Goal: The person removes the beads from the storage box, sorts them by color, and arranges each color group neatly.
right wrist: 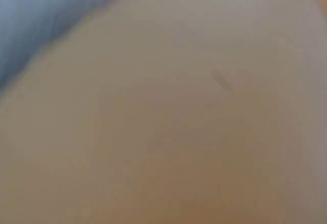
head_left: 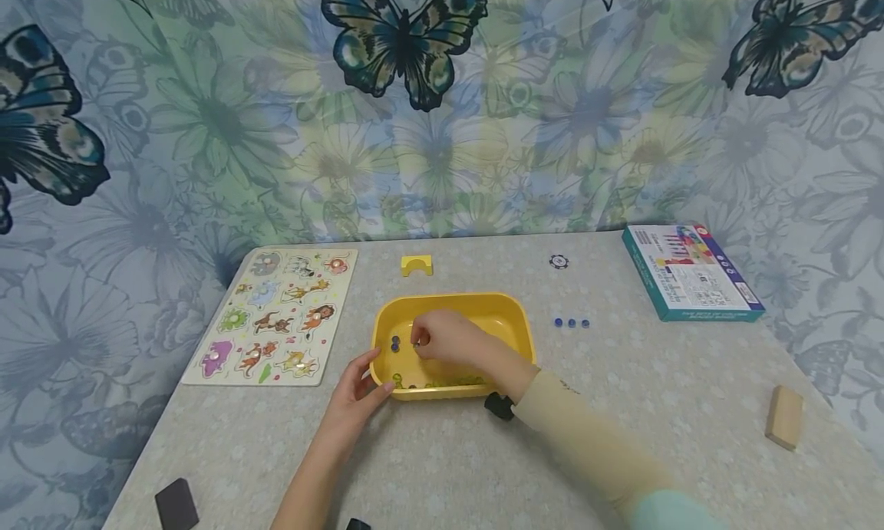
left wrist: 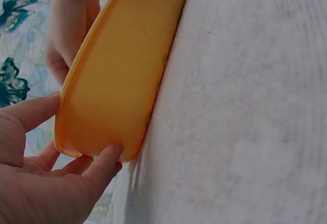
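Note:
A yellow tray (head_left: 456, 393) stands in the middle of the table. My left hand (head_left: 354, 398) grips its near left corner, and the left wrist view shows fingers (left wrist: 104, 168) against the tray's outer wall. Inside the tray, my right hand (head_left: 449, 337) reaches down with bent fingers; whether the fingertips pinch anything is too small to tell. Dark blue beads (head_left: 395, 344) lie left of it, and yellow-green beads (head_left: 456, 380) lie along the near side. Three blue beads (head_left: 572, 323) form a row on the table right of the tray. Blurred skin fills most of the right wrist view.
An animal puzzle board (head_left: 276, 315) lies at the left. Behind the tray are a yellow arch block (head_left: 417, 265) and a patterned round disc (head_left: 559, 261). A flat box (head_left: 694, 273) lies back right, a wooden block (head_left: 784, 417) front right, a dark block (head_left: 176, 505) front left.

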`<state>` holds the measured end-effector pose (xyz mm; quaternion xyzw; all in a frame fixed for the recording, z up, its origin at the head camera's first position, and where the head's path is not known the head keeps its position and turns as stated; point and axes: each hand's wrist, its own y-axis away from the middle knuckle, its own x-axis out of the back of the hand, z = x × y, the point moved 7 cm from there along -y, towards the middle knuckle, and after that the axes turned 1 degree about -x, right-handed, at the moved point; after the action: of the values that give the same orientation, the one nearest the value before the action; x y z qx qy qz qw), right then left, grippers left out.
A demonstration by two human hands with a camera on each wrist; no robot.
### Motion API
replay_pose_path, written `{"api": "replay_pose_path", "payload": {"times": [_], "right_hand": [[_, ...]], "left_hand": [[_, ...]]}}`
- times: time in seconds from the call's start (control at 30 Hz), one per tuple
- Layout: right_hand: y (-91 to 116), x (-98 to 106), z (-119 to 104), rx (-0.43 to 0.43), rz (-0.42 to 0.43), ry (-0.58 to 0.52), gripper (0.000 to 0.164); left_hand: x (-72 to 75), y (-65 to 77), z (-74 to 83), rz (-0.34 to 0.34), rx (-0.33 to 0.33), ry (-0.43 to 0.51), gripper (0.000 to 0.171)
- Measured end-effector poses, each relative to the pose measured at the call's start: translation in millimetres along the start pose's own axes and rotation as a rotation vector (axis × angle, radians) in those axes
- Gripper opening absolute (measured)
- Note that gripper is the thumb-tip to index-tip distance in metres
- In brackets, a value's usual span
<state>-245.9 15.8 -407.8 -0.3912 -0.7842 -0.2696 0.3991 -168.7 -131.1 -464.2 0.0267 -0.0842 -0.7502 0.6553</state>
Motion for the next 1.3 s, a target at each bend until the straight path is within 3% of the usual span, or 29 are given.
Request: {"api": "replay_pose_path", "payload": {"times": [0.17,0.37,0.67,0.93,1.3], "right_hand": [[24.9,34.5,28.5,-0.029,0.057,-0.076,0.007],[61.8,73.5,72.9,-0.128,0.151,-0.063,0.008],[115.2,109.7,149.5,-0.282,0.225,-0.058,0.014],[142.9,117.0,205.1,-0.331,0.251,-0.042,0.012],[153.7,95.4,255.3,-0.491,0.144,-0.072,0.016]], "left_hand": [[-2.8,-0.9,0.8,0.005,0.015,-0.005,0.058],[-3.6,-1.4,1.5,0.002,0.014,-0.005,0.058],[-1.0,-2.6,-1.3,0.03,0.03,-0.03,0.058],[0.8,-1.7,-2.3,0.035,0.05,-0.037,0.058],[-1.5,-0.8,-1.9,0.015,0.048,-0.025,0.059]]}}
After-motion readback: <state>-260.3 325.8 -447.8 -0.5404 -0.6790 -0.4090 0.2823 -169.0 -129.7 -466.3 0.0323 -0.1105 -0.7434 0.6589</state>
